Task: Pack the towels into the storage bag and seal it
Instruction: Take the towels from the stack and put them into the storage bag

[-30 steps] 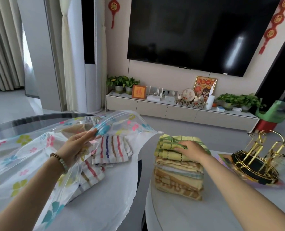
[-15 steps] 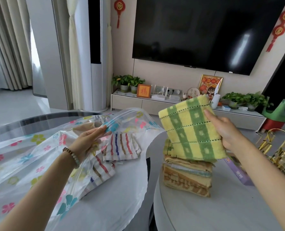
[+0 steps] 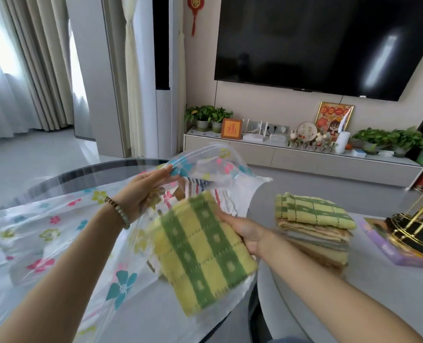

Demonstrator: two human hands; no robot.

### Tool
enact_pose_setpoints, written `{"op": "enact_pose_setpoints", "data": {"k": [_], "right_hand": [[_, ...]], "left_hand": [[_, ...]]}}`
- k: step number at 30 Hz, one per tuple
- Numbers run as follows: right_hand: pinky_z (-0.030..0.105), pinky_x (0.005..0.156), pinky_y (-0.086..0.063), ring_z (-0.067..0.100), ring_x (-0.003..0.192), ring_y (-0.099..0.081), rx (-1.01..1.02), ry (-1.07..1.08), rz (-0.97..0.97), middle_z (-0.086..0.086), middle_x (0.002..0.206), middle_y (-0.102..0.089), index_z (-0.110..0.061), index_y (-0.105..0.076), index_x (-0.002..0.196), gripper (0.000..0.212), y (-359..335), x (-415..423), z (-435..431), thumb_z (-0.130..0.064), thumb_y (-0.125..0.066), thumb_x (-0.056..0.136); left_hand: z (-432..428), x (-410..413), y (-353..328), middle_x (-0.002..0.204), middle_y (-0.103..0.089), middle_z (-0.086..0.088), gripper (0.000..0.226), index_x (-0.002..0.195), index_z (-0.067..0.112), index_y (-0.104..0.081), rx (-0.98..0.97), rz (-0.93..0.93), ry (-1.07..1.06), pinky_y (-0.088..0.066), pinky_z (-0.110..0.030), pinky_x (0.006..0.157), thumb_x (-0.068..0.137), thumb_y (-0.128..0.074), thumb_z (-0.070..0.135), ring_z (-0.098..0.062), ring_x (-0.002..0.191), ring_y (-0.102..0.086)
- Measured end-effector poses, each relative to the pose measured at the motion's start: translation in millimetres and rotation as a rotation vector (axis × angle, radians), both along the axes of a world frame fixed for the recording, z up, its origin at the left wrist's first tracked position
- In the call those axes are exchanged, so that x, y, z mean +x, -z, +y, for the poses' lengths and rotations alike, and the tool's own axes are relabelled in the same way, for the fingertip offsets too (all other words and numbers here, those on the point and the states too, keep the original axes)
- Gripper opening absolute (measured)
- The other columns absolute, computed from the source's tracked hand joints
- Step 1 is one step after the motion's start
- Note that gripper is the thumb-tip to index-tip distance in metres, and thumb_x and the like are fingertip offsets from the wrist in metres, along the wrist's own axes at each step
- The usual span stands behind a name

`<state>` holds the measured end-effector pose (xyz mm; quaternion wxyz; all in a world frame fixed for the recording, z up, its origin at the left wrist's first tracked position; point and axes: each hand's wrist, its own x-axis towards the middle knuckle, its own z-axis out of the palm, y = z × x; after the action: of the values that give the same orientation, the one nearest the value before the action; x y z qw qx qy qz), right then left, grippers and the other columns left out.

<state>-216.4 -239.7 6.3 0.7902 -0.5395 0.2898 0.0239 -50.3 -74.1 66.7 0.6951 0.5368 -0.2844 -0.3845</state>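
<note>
A clear storage bag [image 3: 57,226] printed with coloured flowers lies across the glass table on the left. My left hand [image 3: 143,191] grips the bag's upper lip and holds its mouth up and open. A striped towel [image 3: 200,184] shows inside the bag behind the lip. My right hand [image 3: 245,231] holds a folded yellow-and-green checked towel [image 3: 203,256], blurred with motion, at the bag's mouth. A stack of folded towels [image 3: 314,226] stands on the white round table to the right, a matching yellow-green one on top.
A gold wire rack [image 3: 418,226] sits on a purple box [image 3: 388,251] at the right edge of the white table [image 3: 353,305]. A dark gap separates the two tables. Beyond are a TV cabinet [image 3: 304,159] with plants and a wall television.
My right hand lifted the top yellow-green towel off the stack, raised it, then carried it left and down to the bag's mouth. My left hand kept holding the bag's lip open.
</note>
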Motion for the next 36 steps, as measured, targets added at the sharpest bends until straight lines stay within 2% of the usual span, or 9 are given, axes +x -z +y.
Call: {"op": "enact_pose_setpoints", "data": {"k": [2, 6, 10, 14, 18, 25, 27, 31, 36], "right_hand": [[0.033, 0.07, -0.057, 0.024, 0.085, -0.069, 0.122, 0.246, -0.092, 0.01, 0.094, -0.071, -0.01, -0.064, 0.112, 0.045, 5, 28, -8, -0.047, -0.051, 0.091], [0.049, 0.095, -0.041, 0.031, 0.126, -0.05, 0.293, 0.59, -0.176, 0.015, 0.136, -0.054, -0.013, -0.046, 0.136, 0.044, 30, 63, -17, -0.036, -0.039, 0.099], [0.043, 0.11, -0.03, 0.028, 0.135, -0.038, 0.05, 0.586, 0.065, 0.009, 0.149, -0.039, -0.016, -0.032, 0.145, 0.058, 54, 57, -7, -0.038, -0.05, 0.095], [0.043, 0.116, -0.017, 0.025, 0.145, -0.018, -0.095, 0.38, 0.058, 0.003, 0.159, -0.019, -0.02, -0.02, 0.15, 0.066, 52, 41, -10, -0.038, -0.051, 0.094], [0.042, 0.114, -0.026, 0.03, 0.141, -0.029, -0.185, 0.203, -0.083, 0.003, 0.157, -0.021, -0.023, -0.014, 0.15, 0.067, 30, 11, -21, -0.03, -0.051, 0.095], [0.029, 0.078, -0.059, 0.019, 0.093, -0.071, -0.174, 0.152, -0.335, 0.006, 0.119, -0.069, -0.011, -0.059, 0.122, 0.04, -23, -68, -66, -0.026, -0.056, 0.084], [0.026, 0.071, -0.059, 0.015, 0.085, -0.072, -0.342, 0.237, -0.335, 0.007, 0.11, -0.073, -0.01, -0.062, 0.116, 0.035, -32, -91, -87, -0.021, -0.06, 0.083], [0.022, 0.083, -0.052, 0.01, 0.093, -0.067, -0.909, 0.263, -0.089, 0.007, 0.112, -0.071, -0.022, -0.068, 0.101, 0.016, -36, -126, -139, -0.021, -0.067, 0.085], [0.029, 0.101, -0.035, 0.016, 0.127, -0.048, -1.149, 0.07, 0.256, -0.003, 0.129, -0.058, -0.025, -0.065, 0.116, 0.04, -20, -147, -191, -0.039, -0.072, 0.079]], "left_hand": [[8, 2, -5, 0.083, -0.075, -0.002, 0.03, 0.087, 0.013, -0.075, -0.018, 0.037, 0.018, -0.044, -0.011, 0.038, 0.07, -0.065, 0.036, 0.0, 0.037, -0.05], [12, 0, -6, 0.084, -0.075, 0.0, 0.027, 0.083, 0.016, -0.075, -0.007, -0.001, -0.008, -0.038, -0.008, 0.036, 0.07, -0.064, 0.036, 0.001, 0.035, -0.039], [14, 3, 3, 0.094, -0.074, -0.003, 0.039, 0.099, 0.012, -0.07, 0.014, -0.005, -0.016, -0.036, -0.011, 0.043, 0.071, -0.065, 0.039, -0.002, 0.043, -0.038], [13, 0, 8, 0.084, -0.074, 0.002, 0.043, 0.105, 0.007, -0.066, -0.004, 0.005, -0.003, -0.037, -0.009, 0.039, 0.074, -0.064, 0.037, 0.0, 0.04, -0.038], [4, -10, 10, 0.082, -0.075, 0.004, 0.032, 0.092, 0.015, -0.07, -0.001, -0.032, -0.011, -0.033, -0.008, 0.036, 0.072, -0.064, 0.039, 0.0, 0.037, -0.036], [-19, -26, 15, 0.083, -0.075, 0.004, 0.02, 0.085, 0.023, -0.072, 0.018, -0.06, 0.012, -0.031, -0.008, 0.037, 0.076, -0.061, 0.037, 0.0, 0.04, -0.034], [-25, -26, 18, 0.082, -0.075, 0.004, 0.024, 0.094, 0.022, -0.068, 0.033, -0.063, 0.011, -0.031, -0.008, 0.037, 0.077, -0.06, 0.037, -0.001, 0.04, -0.033], [-35, -24, 26, 0.076, -0.074, 0.005, 0.03, 0.095, 0.018, -0.066, 0.04, -0.048, -0.025, -0.033, -0.009, 0.034, 0.073, -0.063, 0.038, -0.001, 0.037, -0.034], [-41, -19, 34, 0.071, -0.072, 0.005, 0.034, 0.092, 0.017, -0.069, 0.046, -0.019, -0.024, -0.035, -0.01, 0.032, 0.068, -0.067, 0.041, -0.002, 0.037, -0.038]]}}
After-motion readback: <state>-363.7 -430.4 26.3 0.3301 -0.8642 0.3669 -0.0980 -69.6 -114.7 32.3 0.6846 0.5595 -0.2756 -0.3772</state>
